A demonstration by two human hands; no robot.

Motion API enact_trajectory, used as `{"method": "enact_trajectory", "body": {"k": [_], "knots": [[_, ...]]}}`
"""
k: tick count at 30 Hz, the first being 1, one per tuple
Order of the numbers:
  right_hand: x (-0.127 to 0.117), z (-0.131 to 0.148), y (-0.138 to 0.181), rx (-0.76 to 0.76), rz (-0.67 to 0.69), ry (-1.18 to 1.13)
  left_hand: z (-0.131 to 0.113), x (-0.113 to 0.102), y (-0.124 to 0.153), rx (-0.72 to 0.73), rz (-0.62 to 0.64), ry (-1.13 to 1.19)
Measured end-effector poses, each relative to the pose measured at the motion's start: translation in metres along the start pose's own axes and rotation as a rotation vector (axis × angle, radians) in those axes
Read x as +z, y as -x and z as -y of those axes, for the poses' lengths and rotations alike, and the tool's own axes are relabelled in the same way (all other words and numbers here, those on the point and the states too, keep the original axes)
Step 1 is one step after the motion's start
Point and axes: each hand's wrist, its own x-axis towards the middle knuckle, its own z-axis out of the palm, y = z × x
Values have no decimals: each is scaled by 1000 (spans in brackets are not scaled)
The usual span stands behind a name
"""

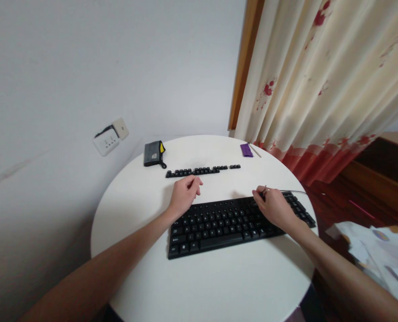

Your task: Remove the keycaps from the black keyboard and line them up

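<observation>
A black keyboard (232, 223) lies across the round white table (202, 286). Behind it, a row of loose black keycaps (202, 170) runs left to right. My left hand (184, 193) hovers over the keyboard's top left edge, just in front of the keycap row, with its fingers curled loosely together and nothing seen in them. My right hand (274, 206) rests on the keyboard's upper right part. Its fingers pinch a small thin metal tool at the top row of keys.
A grey pouch with a yellow tab (154, 153) lies at the table's back left. A small purple item (246, 150) and a thin stick lie at the back right. A floral curtain (319, 80) hangs right. Papers (373, 250) lie lower right. A wall socket (110, 136) sits left.
</observation>
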Motion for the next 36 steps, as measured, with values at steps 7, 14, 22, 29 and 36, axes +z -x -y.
{"method": "enact_trajectory", "body": {"k": [7, 14, 22, 29, 36], "knots": [[-2, -6, -1, 69, 3, -210, 1, 0, 0, 0, 0, -3], [3, -18, -3, 152, 29, -506, 1, -1, 0, -3, 4, -1], [8, -24, -2, 220, 28, -687, -3, -1, 2, -14, 4, 11], [2, -25, -2, 297, -14, -764, -1, -1, 2, -3, 6, 6], [-5, -19, 0, 303, -57, -829, -1, -1, 1, 5, 19, 13]]}}
